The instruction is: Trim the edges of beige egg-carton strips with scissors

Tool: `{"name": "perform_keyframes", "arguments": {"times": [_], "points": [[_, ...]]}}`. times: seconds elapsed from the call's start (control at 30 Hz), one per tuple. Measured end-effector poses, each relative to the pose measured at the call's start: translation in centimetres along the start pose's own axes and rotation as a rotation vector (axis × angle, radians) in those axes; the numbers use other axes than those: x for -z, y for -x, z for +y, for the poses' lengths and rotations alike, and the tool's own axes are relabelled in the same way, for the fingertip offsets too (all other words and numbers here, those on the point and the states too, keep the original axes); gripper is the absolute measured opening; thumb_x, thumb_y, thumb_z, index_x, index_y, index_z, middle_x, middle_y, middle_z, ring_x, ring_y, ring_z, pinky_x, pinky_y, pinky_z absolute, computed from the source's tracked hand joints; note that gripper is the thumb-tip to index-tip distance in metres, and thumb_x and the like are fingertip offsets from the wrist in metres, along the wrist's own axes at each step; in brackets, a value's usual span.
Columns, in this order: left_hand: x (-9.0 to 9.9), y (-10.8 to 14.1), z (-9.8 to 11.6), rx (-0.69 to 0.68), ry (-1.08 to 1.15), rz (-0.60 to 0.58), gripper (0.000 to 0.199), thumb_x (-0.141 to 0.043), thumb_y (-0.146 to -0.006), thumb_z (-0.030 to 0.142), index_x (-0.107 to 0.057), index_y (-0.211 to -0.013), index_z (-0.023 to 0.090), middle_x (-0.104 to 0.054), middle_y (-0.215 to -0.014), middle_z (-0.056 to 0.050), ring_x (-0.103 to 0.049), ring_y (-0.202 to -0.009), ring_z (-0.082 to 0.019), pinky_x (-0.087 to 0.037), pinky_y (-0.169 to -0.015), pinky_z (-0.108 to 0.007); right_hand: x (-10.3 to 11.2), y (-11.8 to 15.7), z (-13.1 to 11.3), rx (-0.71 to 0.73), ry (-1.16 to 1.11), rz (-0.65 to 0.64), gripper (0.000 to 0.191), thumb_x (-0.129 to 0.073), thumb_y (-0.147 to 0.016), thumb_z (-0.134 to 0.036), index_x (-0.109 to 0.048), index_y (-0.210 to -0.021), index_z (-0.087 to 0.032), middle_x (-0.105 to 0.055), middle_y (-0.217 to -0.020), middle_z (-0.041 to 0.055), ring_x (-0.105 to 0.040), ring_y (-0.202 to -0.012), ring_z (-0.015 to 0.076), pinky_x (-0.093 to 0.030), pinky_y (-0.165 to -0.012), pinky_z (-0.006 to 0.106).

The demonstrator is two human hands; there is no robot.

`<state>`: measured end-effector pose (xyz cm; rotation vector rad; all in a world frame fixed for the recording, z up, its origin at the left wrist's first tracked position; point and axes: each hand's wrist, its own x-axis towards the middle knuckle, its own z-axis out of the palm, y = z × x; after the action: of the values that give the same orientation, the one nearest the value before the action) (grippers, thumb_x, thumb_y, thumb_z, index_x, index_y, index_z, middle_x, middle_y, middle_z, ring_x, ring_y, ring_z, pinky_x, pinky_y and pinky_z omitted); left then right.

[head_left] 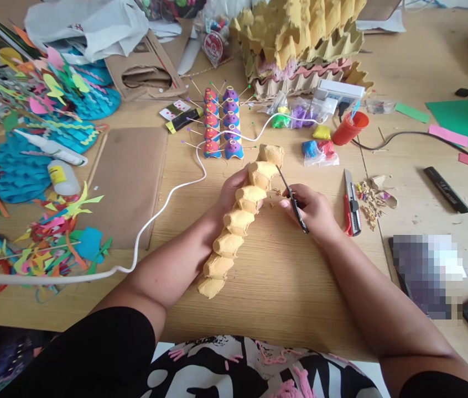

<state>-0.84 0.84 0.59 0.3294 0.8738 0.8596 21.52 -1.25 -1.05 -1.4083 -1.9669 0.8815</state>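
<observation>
A long strip of yellow egg carton cups (239, 222) runs slantwise over the wooden table. My left hand (234, 190) grips it from the left near its upper end, the fingers partly hidden behind the cups. In my right hand (311, 207) is a dark-handled cutting tool (294, 203), its narrow tip touching the right edge of an upper cup. Small yellow scraps (275, 198) lie between the strip and my right hand. Beyond the strip stand two painted carton rows, one red (211, 122) and one purple (231, 122), with pins sticking out.
A white cable (171, 193) crosses the table on the left, over a cardboard sheet (128, 188). On the right are a red box cutter (352, 204), a black marker (446, 189) and an orange cup (351, 128). Stacked egg trays (300, 38) stand at the back.
</observation>
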Motion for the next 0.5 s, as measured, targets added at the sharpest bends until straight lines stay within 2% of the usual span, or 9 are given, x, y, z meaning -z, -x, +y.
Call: {"name": "perform_keyframes", "arguments": {"times": [0.13,0.3,0.5], "points": [[0.3,0.0,-0.4,-0.031,0.042,-0.04,0.048,-0.077,-0.091,0.064,-0.056,-0.075,0.024,-0.056,-0.057,0.0,-0.05,-0.045,-0.012,-0.035,-0.045,-0.026,0.1,-0.1,0.0,-0.027,0.064,0.051,0.061,-0.065,-0.091,-0.084,-0.075,-0.101,-0.024,-0.065,-0.076,0.0031,-0.057,-0.069,0.0197,-0.04,-0.067,0.031],[0.4,-0.1,-0.5,-0.044,0.044,-0.044,0.041,-0.076,-0.092,0.06,-0.059,-0.078,0.024,-0.059,-0.059,-0.001,-0.051,-0.045,-0.013,-0.035,-0.045,-0.026,0.3,-0.4,0.5,-0.014,0.08,0.048,0.066,-0.065,-0.089,-0.088,-0.078,-0.103,-0.024,-0.069,-0.076,0.0049,-0.062,-0.072,0.022,-0.043,-0.069,0.032],[0.0,-0.1,-0.1,-0.013,0.016,-0.003,0.05,-0.08,-0.087,0.066,-0.054,-0.076,0.025,-0.056,-0.055,0.0,-0.05,-0.043,-0.013,-0.035,-0.043,-0.026,0.6,-0.7,1.1,0.004,0.047,0.043,0.07,-0.068,-0.086,-0.091,-0.078,-0.101,-0.023,-0.067,-0.073,0.0032,-0.06,-0.069,0.0205,-0.042,-0.067,0.031]]}}
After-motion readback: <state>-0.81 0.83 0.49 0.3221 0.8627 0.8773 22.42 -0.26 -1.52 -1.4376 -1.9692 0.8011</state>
